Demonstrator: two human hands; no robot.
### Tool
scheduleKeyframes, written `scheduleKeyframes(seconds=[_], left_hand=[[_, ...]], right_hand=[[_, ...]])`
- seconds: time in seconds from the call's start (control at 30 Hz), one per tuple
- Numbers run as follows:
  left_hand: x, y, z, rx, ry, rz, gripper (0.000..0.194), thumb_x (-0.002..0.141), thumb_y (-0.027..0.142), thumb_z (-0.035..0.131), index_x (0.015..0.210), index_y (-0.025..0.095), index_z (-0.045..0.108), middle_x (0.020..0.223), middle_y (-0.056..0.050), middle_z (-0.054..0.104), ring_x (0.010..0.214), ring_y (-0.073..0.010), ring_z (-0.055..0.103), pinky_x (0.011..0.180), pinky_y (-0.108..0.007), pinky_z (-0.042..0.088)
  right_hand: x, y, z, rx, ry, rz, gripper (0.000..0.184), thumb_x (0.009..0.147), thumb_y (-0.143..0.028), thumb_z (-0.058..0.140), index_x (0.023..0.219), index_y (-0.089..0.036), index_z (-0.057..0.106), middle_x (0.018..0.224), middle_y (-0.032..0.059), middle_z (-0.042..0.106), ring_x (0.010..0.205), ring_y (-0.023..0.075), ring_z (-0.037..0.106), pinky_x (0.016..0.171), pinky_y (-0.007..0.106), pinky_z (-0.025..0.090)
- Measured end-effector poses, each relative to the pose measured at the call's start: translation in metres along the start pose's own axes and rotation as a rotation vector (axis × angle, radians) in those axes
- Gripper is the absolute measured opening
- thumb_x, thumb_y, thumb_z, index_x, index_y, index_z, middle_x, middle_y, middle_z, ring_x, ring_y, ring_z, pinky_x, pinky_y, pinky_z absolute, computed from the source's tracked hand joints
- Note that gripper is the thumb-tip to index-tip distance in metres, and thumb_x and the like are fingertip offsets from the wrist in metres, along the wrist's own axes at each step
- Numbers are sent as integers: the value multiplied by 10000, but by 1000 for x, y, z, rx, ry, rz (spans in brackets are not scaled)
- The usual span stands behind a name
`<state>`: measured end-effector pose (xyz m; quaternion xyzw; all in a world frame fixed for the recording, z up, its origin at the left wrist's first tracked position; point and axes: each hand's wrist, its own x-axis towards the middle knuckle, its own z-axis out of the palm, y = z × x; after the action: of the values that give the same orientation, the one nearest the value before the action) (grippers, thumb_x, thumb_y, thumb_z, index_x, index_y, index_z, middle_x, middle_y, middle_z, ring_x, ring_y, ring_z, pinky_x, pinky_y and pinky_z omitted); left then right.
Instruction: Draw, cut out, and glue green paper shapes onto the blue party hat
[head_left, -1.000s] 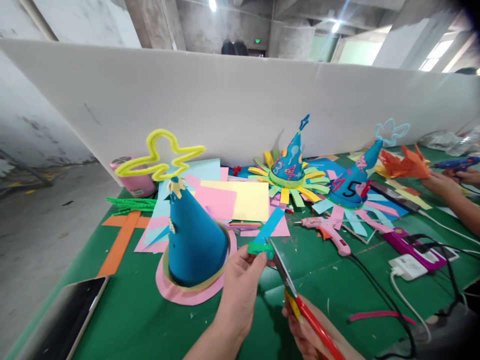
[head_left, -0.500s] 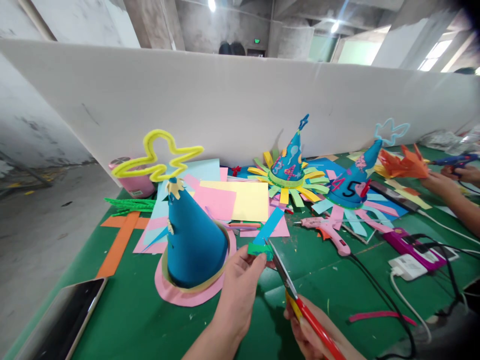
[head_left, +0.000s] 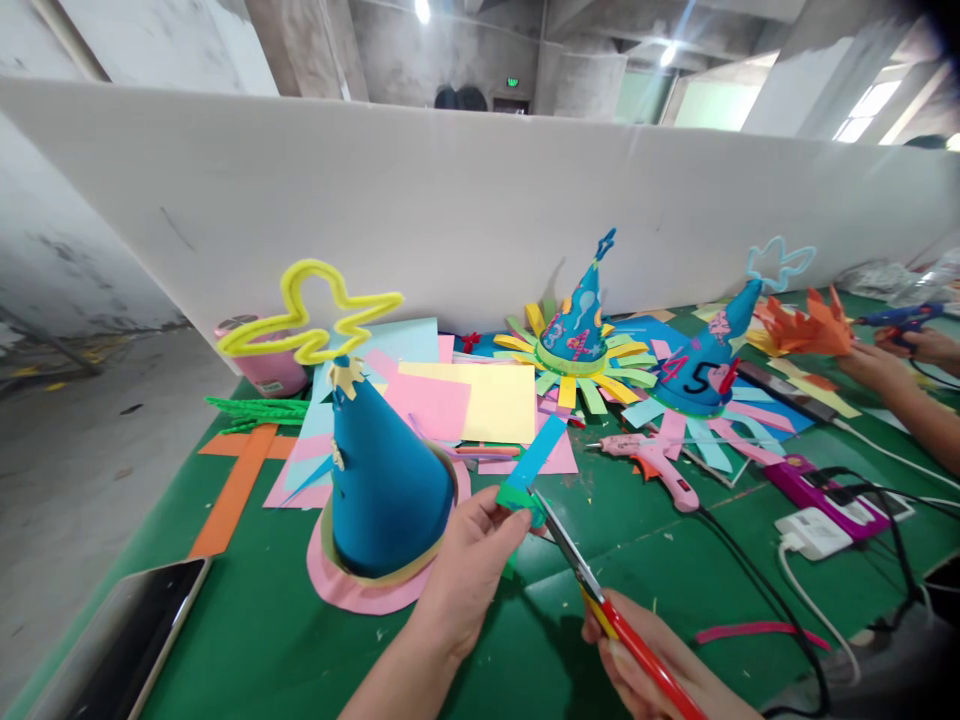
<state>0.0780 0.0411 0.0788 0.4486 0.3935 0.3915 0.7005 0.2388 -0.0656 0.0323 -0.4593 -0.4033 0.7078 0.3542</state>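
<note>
My left hand point(head_left: 472, 555) pinches a small piece of green paper point(head_left: 519, 498) between thumb and fingers. Red and yellow scissors point(head_left: 622, 630) are gripped in my right hand point(head_left: 660, 650), their blade tips at the green piece's right edge. Behind the green piece lies a blue paper strip point(head_left: 538, 450); whether the two touch I cannot tell. Left of my left hand stands a blue paper cone hat point(head_left: 386, 490) with a pink brim and a yellow pipe-cleaner shape point(head_left: 311, 310) on top.
A pink glue gun point(head_left: 652, 465) with a black cord lies at right, near a purple power strip point(head_left: 825, 500). Two decorated cone hats stand behind. A phone point(head_left: 120, 640) lies front left. At far right, another person's hands hold orange paper point(head_left: 806, 322) and a blue glue gun point(head_left: 900, 320).
The scissors and my right hand have shifted slightly right and down. A bit of green paper now shows below my left hand, under the scissor blades. The other person's blue glue gun has moved left.
</note>
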Motion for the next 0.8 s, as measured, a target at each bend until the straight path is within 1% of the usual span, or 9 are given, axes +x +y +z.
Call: scheduleKeyframes(seconds=[0.17, 0.33, 0.43, 0.5, 0.6, 0.7, 0.8], left_hand=[[1, 6, -3, 79, -44, -15, 79, 698, 205, 609, 670, 146, 653, 667, -26, 649, 665, -141, 549, 658, -233, 396], [2, 9, -6, 106, -55, -57, 86, 687, 233, 626, 664, 150, 638, 639, -27, 635, 606, -133, 525, 587, -230, 375], [2, 9, -7, 99, -64, -64, 87, 673, 236, 637, 653, 151, 633, 623, -22, 623, 601, -133, 523, 582, -232, 375], [3, 8, -8, 92, -61, -64, 86, 670, 235, 641, 659, 150, 631, 616, -17, 618, 608, -136, 530, 594, -236, 379], [2, 6, -8, 80, -47, -58, 107, 703, 251, 625, 679, 147, 619, 625, -18, 621, 634, -138, 549, 621, -236, 379], [0, 4, -6, 56, -51, -51, 162, 744, 296, 598, 672, 152, 591, 634, -25, 632, 663, -142, 565, 646, -235, 380], [-1, 2, -3, 25, -30, -29, 175, 739, 306, 603, 651, 157, 575, 642, -22, 631, 652, -139, 563, 654, -239, 388]], right_hand=[[-4, -8, -1, 30, -12, -2, 375, 782, -556, 496, 827, -193, 413, 509, -125, 259, 386, 16, 154, 421, 179, 193], [-8, -18, 0, 1, -31, 38, 404, 764, -571, 505, 815, -181, 413, 543, -111, 279, 404, 16, 191, 390, 168, 163], [-10, -17, -3, -16, -26, 65, 414, 761, -572, 509, 823, -171, 428, 547, -105, 297, 400, 12, 210, 379, 170, 152], [-8, -12, -5, 39, -47, 72, 411, 765, -558, 520, 844, -162, 439, 549, -105, 308, 394, 6, 203, 378, 168, 146], [-3, -1, -5, 187, -95, 48, 441, 746, -557, 547, 876, -145, 455, 545, -101, 325, 396, 4, 211, 380, 162, 144], [2, 4, 1, 274, -86, 4, 469, 723, -576, 559, 866, -138, 473, 546, -88, 360, 407, 2, 225, 384, 155, 137], [6, 1, 10, 306, -58, -27, 481, 701, -597, 565, 825, -140, 482, 538, -80, 378, 408, 4, 233, 379, 151, 126]])
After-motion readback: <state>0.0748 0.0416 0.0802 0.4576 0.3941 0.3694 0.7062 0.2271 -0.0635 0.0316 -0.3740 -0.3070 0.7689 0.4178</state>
